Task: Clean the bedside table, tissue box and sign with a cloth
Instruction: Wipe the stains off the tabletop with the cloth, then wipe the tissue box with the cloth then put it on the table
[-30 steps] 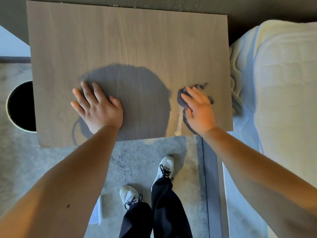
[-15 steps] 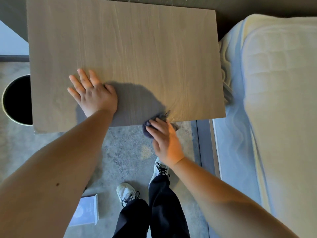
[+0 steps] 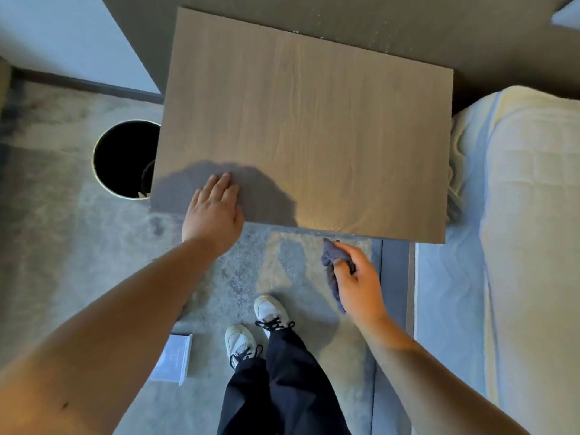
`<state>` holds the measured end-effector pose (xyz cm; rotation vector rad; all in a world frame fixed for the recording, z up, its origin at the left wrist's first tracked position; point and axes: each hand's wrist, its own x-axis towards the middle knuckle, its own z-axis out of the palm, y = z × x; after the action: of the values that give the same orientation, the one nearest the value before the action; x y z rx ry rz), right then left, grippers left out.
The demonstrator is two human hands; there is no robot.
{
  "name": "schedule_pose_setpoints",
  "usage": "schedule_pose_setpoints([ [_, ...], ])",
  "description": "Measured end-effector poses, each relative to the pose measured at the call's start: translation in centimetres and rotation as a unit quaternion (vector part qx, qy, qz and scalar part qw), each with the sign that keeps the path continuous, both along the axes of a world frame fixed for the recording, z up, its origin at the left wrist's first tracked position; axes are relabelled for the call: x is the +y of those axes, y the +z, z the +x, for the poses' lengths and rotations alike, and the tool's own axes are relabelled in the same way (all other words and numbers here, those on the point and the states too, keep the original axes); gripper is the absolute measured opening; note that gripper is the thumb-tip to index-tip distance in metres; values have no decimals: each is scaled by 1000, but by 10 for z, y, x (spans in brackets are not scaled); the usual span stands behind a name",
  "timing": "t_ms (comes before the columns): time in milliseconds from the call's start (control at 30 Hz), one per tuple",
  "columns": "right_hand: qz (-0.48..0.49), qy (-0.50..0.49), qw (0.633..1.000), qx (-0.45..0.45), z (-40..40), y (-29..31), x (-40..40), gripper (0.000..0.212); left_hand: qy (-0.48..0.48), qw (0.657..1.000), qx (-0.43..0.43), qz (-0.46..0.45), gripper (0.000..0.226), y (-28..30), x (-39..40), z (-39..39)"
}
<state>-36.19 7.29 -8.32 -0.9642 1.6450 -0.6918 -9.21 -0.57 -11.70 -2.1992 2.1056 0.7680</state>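
Observation:
The bedside table (image 3: 314, 120) has a bare brown wood-grain top that fills the upper middle of the view. My left hand (image 3: 215, 211) lies flat on its near left edge, fingers together, holding nothing. My right hand (image 3: 357, 281) hangs just below the table's front edge, off the top, and grips a bunched dark grey cloth (image 3: 331, 262). A flat pale blue-white item (image 3: 174, 359), perhaps the sign, lies on the floor to the left of my shoes. No tissue box is in view.
A round black waste bin (image 3: 120, 158) stands on the floor against the table's left side. A white bed (image 3: 518, 230) runs along the right. My shoes (image 3: 257, 324) stand on mottled grey carpet (image 3: 62, 246) in front of the table. A dark wall panel is behind.
My right hand swept the cloth from the table's right side toward the front edge and then off it, down below the top. My left hand slid back to the near edge.

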Motion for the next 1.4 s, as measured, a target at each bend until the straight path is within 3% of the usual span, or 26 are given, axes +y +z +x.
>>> schedule_pose_setpoints([
  [200, 2, 6, 1000, -3, 7, 30, -70, 26, 96, 995, 3, 8, 50, 4, 73, 21],
  [300, 37, 102, 994, -27, 36, 37, -89, 26, 176, 984, 28, 30, 49, 6, 111, 24],
  [367, 75, 191, 978, -48, 68, 35, -88, 26, 267, 958, 101, 38, 48, 7, 132, 25],
  [433, 124, 268, 953, -68, 101, 27, -77, 26, 378, 896, 227, 56, 44, 12, 147, 26],
  [467, 144, 307, 938, -70, 118, 22, -68, 27, 430, 847, 306, 68, 43, 15, 154, 28],
  [567, 168, 403, 898, -50, 168, 7, -36, 21, 528, 645, 547, 67, 54, 21, 178, 34],
  [633, 168, 445, 879, -34, 196, -8, -10, 16, 553, 560, 613, 60, 55, 17, 201, 38],
  [833, 15, 523, 846, 106, 245, -79, 60, 12, 638, 423, 643, -6, 46, -28, 279, 45],
  [933, 89, 585, 804, 57, 260, -119, 91, 21, 648, 373, 663, -40, 54, -69, 305, 47],
  [1033, 148, 644, 750, 22, 269, -167, 103, 54, 639, 369, 674, -35, 57, -115, 324, 60],
  [1067, 139, 655, 742, 25, 272, -185, 101, 55, 634, 376, 676, -24, 58, -132, 330, 65],
  [1200, 84, 635, 767, 43, 291, -256, 78, 41, 646, 407, 645, -22, 56, -208, 352, 87],
  [1333, 11, 632, 767, 108, 315, -321, 46, 45, 781, 387, 487, -56, 28, -297, 374, 102],
  [1400, -20, 629, 764, 140, 329, -351, 32, 38, 790, 421, 444, -47, 29, -340, 380, 107],
])
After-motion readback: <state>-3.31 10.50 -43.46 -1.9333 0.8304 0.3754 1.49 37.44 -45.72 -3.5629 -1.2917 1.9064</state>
